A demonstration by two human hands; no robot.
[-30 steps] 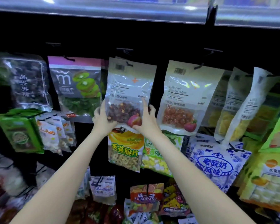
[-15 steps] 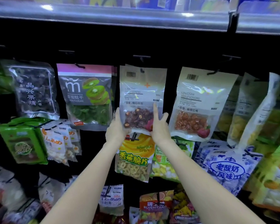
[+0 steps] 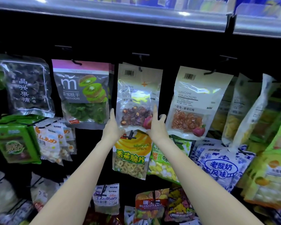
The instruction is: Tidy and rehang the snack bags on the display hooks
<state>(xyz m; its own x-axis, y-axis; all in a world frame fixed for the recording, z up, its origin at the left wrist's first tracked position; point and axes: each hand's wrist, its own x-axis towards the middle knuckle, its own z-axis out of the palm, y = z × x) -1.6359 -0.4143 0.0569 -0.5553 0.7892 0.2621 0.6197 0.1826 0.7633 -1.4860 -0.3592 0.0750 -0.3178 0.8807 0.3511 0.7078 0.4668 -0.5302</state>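
A white bag of dark dried plums point(image 3: 137, 96) hangs from a black hook point(image 3: 140, 69) in the middle of the top row. My left hand point(image 3: 112, 127) holds the bag's lower left corner, one finger pointing up along its edge. My right hand point(image 3: 157, 125) holds the lower right corner, with the index finger straight up on the bag's edge and the other fingers loosely curled. Both thumbs are hidden behind the bag. To its left hangs a kiwi bag point(image 3: 84, 95), and to its right a white bag of red plums point(image 3: 195, 103) that tilts.
A metal shelf edge point(image 3: 120, 15) runs overhead. A dark fruit bag point(image 3: 28, 88) hangs far left, and twisted bags of yellow fruit point(image 3: 250, 108) far right. Below hang banana chips point(image 3: 130, 156), green packs point(image 3: 15, 142), blue-white yoghurt bags point(image 3: 221, 168) and several more rows.
The plum bag went from tilted to hanging straight on its hook. Both hands slid from the front of its bottom to its lower corners.
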